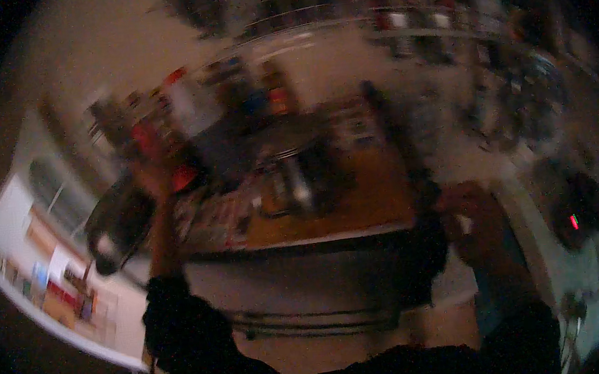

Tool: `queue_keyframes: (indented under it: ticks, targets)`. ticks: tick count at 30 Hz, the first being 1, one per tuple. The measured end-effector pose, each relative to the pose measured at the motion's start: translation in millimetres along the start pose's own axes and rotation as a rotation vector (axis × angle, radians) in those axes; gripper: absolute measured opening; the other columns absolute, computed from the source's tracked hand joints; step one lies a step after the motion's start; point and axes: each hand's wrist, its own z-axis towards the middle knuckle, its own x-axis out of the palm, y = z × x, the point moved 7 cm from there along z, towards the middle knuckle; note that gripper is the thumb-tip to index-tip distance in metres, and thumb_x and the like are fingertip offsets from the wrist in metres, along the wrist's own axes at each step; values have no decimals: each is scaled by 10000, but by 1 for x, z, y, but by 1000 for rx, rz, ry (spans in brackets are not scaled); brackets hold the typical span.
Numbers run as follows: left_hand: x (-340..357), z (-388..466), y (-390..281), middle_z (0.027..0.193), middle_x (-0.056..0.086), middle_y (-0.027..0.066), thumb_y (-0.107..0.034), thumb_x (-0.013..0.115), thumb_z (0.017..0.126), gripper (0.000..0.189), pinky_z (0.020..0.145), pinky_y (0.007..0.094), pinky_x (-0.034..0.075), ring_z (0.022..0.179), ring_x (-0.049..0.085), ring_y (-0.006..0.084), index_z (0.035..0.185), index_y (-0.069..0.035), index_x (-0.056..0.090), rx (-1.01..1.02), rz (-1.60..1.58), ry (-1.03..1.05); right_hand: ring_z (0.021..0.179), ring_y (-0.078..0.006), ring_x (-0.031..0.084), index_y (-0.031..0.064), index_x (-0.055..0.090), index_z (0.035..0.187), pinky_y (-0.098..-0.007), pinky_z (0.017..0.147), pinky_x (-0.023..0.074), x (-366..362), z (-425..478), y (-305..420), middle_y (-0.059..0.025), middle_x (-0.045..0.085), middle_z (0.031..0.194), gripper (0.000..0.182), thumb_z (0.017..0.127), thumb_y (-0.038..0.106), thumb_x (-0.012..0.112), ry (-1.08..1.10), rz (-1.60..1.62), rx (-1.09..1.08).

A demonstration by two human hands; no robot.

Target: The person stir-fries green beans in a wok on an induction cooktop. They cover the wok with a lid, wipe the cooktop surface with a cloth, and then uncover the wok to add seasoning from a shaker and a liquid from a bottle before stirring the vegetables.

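The picture is dark and blurred by motion. My left hand [155, 172] reaches forward to the left side of a table-like surface, among small jars or packages. A red object [185, 178] lies right beside it; whether the fingers hold anything is lost in the blur. My right hand [462, 208] is low at the right edge of the same surface, close to its dark side. A small pale spot shows on or by that hand, too unclear to name. Between the hands a shiny metal pot [299, 181] stands on an orange-brown surface [374, 191].
A white container with a red top [192, 100] stands among packages at the back. Rails with hanging items [424, 24] cross the wall. Dishes [514, 101] crowd the back right. A dark rounded object [117, 222] is at left, near a bright doorway [65, 290].
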Motion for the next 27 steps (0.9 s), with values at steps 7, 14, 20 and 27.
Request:
queue_keyframes:
  ticks: [7, 14, 20, 27]
  targets:
    - [89, 7, -28, 858, 571, 108, -219, 581, 799, 297, 678, 314, 424, 790, 531, 229, 1012, -26, 509, 10, 24, 323, 759, -257, 570, 94, 556, 964, -326, 655, 475, -62, -66, 34, -101, 567, 859, 181, 783, 92, 555, 80, -233, 476]
    - [76, -1, -54, 817, 566, 90, -225, 583, 797, 263, 641, 300, 407, 742, 512, 200, 965, -33, 519, 15, -74, 369, 763, -263, 570, 80, 544, 949, -327, 644, 477, -101, -124, 51, -101, 563, 865, 159, 790, 92, 550, -107, -296, 730]
    - [-17, -45, -87, 782, 562, 75, -229, 585, 796, 237, 609, 287, 392, 701, 495, 176, 925, -39, 528, 13, -339, 389, 825, -281, 565, 86, 544, 961, -364, 715, 464, -113, -168, 70, -109, 571, 920, 177, 846, 202, 475, -30, -310, 777]
    - [-160, -153, -201, 741, 557, 58, -235, 587, 795, 211, 573, 272, 374, 652, 476, 147, 878, -47, 537, -25, -853, 651, 920, -299, 538, 97, 537, 1014, -408, 780, 442, -140, -189, 129, -123, 568, 975, 271, 863, 297, 433, 104, -224, 847]
